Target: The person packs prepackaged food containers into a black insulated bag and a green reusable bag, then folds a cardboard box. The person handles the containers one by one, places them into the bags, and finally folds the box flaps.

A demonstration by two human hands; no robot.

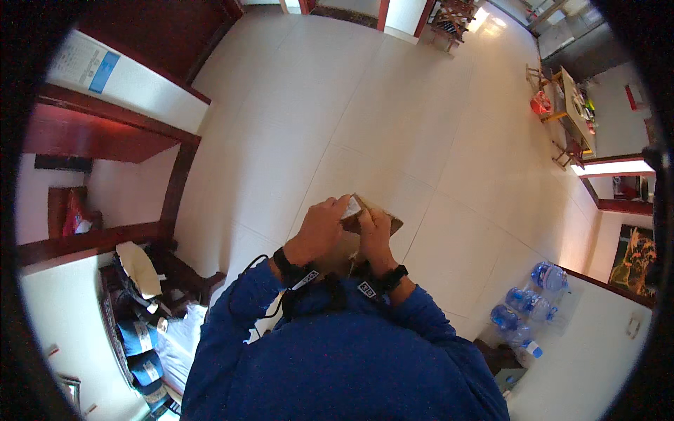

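Note:
In front of my body I hold a small brown box-like thing [397,224] that looks like cardboard, above the tiled floor. My left hand [317,228] grips its left side, fingers closed, with a small white piece [352,208] showing at the fingertips. On the right, my right hand [375,241] is closed on the same thing, its thumb and fingers over the near side. The hands are close together and cover much of it, so its exact kind and contents are hidden. Dark straps circle both wrists.
Large water bottles [521,302] stand by the wall at the right. Bags and packages [144,344] are heaped on dark furniture at the lower left. A table [572,105] with stools and a red bag [540,103] stands far right. Pale tiles [316,98] stretch ahead.

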